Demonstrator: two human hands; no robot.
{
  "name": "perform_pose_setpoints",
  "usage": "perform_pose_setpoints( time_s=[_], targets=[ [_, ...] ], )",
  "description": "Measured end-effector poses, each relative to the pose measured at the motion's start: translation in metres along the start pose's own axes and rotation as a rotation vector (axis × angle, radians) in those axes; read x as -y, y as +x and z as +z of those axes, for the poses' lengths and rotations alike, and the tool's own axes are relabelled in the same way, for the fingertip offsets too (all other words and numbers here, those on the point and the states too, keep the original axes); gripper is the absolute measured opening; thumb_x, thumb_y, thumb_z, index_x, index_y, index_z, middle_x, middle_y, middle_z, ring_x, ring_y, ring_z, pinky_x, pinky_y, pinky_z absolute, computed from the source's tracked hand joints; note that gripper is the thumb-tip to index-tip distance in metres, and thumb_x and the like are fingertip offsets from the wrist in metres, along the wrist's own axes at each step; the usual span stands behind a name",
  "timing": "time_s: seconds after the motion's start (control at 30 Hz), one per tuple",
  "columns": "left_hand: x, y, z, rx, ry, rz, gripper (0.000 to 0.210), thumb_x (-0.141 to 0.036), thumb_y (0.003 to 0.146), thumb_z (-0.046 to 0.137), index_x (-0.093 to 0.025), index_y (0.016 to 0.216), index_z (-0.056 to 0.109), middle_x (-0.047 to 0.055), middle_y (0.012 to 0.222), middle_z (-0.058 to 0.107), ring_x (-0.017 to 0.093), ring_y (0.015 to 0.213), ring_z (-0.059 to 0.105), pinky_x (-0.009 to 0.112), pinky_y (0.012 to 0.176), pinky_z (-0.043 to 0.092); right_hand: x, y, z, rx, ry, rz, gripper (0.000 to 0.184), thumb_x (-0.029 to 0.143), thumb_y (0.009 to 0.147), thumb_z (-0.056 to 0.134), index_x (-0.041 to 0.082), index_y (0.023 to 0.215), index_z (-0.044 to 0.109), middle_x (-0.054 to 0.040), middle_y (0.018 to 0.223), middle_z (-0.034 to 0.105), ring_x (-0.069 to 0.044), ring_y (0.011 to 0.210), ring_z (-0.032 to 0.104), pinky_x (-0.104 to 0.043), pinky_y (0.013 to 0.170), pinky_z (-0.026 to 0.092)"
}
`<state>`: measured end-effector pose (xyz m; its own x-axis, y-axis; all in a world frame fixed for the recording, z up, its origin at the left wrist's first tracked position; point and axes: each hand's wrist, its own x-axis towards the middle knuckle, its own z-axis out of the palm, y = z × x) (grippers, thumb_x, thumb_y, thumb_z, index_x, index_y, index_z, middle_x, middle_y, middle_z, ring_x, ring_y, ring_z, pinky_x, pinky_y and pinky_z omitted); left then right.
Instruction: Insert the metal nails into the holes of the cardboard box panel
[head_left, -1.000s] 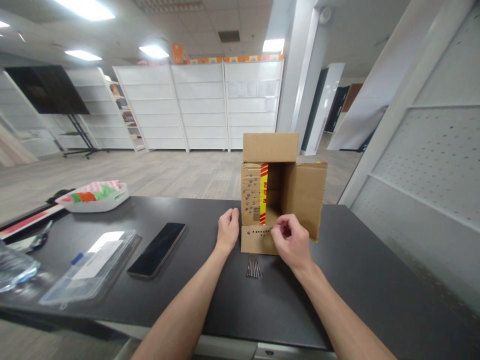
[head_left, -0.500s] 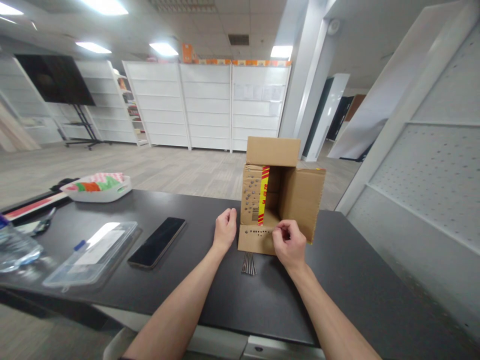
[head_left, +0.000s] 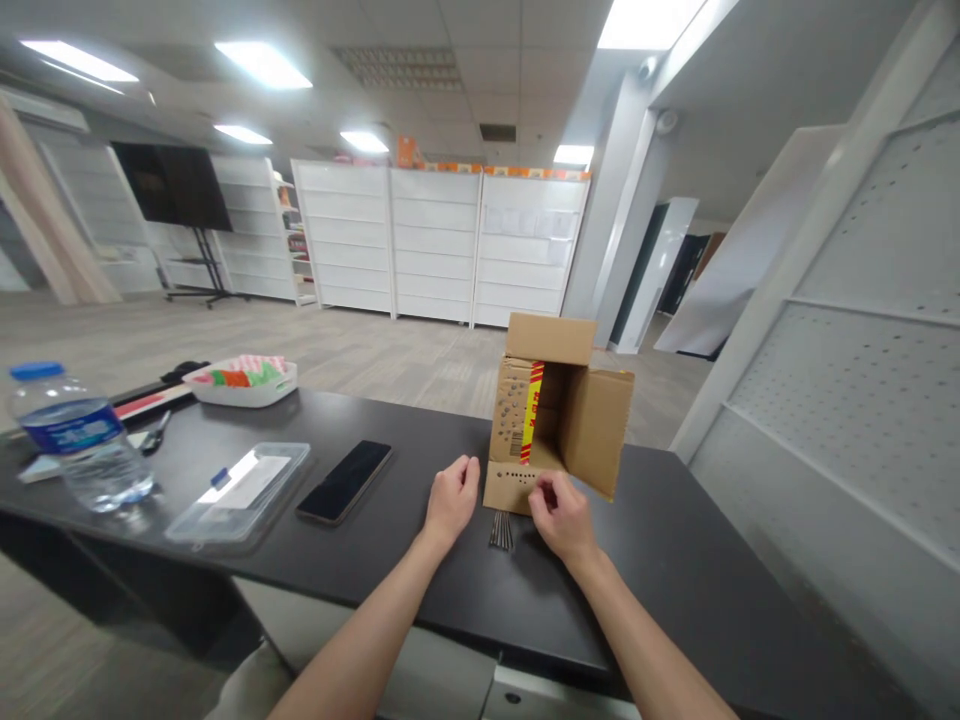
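Observation:
An open cardboard box (head_left: 592,425) stands on its side on the dark table, mouth toward me. Rows of small dark holes run along its lower front flap (head_left: 499,490). My right hand (head_left: 559,515) is at this flap's right end, thumb and fingertips pinched together; what they hold, if anything, cannot be made out. Left of the flap, my left hand (head_left: 454,495) rests closed on the table, its palm hidden. Several thin metal pins (head_left: 501,531), perhaps nails or screws, lie side by side before the flap. Grey round heads (head_left: 512,405) dot the box's left panel beside yellow-red tape (head_left: 532,412).
A black phone (head_left: 345,482) and a clear flat plastic case (head_left: 244,490) lie to the left. Farther left stand a water bottle (head_left: 82,440) and a white basket (head_left: 247,388) with colourful packets. A perforated white panel (head_left: 847,400) rises at the right.
My view has tilted up and turned left, bringing the whole bottle into sight. My right hand has shifted slightly left along the flap; my left hand stays closed beside the box.

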<state>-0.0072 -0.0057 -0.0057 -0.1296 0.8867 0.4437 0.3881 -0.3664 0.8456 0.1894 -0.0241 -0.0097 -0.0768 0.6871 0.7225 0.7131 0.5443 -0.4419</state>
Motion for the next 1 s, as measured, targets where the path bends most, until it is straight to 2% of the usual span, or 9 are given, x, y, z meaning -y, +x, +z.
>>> perform_pose_setpoints(
  time_s=[0.17,0.27,0.4,0.5,0.73,0.87,1.0],
  targets=[
    [-0.010,-0.021,-0.009,0.160,0.276,-0.033,0.040,-0.043,0.095,0.041,-0.022,0.061,0.042,-0.002,0.055,0.048,0.014,0.053,0.044,0.027,0.057,0.021,0.012,-0.016,-0.008,0.131,-0.021,-0.028,0.013,0.022,0.094,0.044,0.023,0.090,0.056,-0.0036,0.080,0.066,-0.018,0.069,0.064,-0.029,0.066,0.049],
    [-0.018,-0.033,-0.013,0.258,0.442,-0.007,0.034,-0.037,0.096,0.041,-0.023,0.068,0.052,0.001,0.062,0.060,0.017,0.057,0.057,0.027,0.057,0.023,0.017,-0.027,-0.016,0.172,-0.044,-0.030,0.015,0.020,0.095,0.043,0.023,0.096,0.058,-0.0059,0.089,0.069,-0.021,0.082,0.067,-0.031,0.074,0.050],
    [-0.031,-0.046,-0.017,0.378,0.590,0.054,0.031,-0.037,0.098,0.038,-0.024,0.083,0.062,0.005,0.077,0.072,0.021,0.071,0.069,0.027,0.062,0.033,0.023,-0.038,-0.022,0.243,-0.088,0.026,0.015,0.017,0.094,0.044,0.022,0.090,0.058,-0.0054,0.085,0.067,-0.021,0.080,0.065,-0.031,0.073,0.049],
    [-0.038,-0.053,-0.019,0.445,0.690,0.083,0.031,-0.037,0.099,0.035,-0.024,0.093,0.062,0.006,0.086,0.075,0.022,0.081,0.072,0.027,0.066,0.039,0.028,-0.046,-0.023,0.317,-0.093,0.030,0.014,0.015,0.091,0.046,0.022,0.087,0.058,-0.0039,0.084,0.064,-0.020,0.077,0.062,-0.029,0.071,0.047],
    [-0.040,-0.059,-0.020,0.387,0.766,0.133,0.022,-0.031,0.099,0.037,-0.022,0.099,0.057,0.006,0.101,0.072,0.020,0.088,0.069,0.029,0.073,0.043,0.037,-0.054,-0.024,0.370,0.013,0.074,0.017,0.012,0.087,0.049,0.021,0.093,0.063,-0.0044,0.092,0.065,-0.020,0.087,0.062,-0.030,0.079,0.048],
    [-0.040,-0.060,-0.019,0.350,0.783,0.208,0.018,-0.023,0.096,0.039,-0.020,0.095,0.057,0.007,0.100,0.069,0.022,0.096,0.065,0.034,0.083,0.043,0.038,-0.052,-0.023,0.391,0.033,0.088,0.019,0.010,0.086,0.050,0.021,0.093,0.064,-0.0049,0.093,0.065,-0.021,0.090,0.061,-0.031,0.082,0.048],
    [-0.037,-0.059,-0.017,0.318,0.767,0.239,0.016,-0.022,0.094,0.041,-0.019,0.094,0.057,0.008,0.100,0.067,0.023,0.097,0.062,0.037,0.085,0.042,0.037,-0.050,-0.022,0.412,0.038,0.080,0.021,0.010,0.087,0.049,0.021,0.096,0.065,-0.0050,0.095,0.064,-0.020,0.092,0.060,-0.032,0.083,0.048]
  ],
)
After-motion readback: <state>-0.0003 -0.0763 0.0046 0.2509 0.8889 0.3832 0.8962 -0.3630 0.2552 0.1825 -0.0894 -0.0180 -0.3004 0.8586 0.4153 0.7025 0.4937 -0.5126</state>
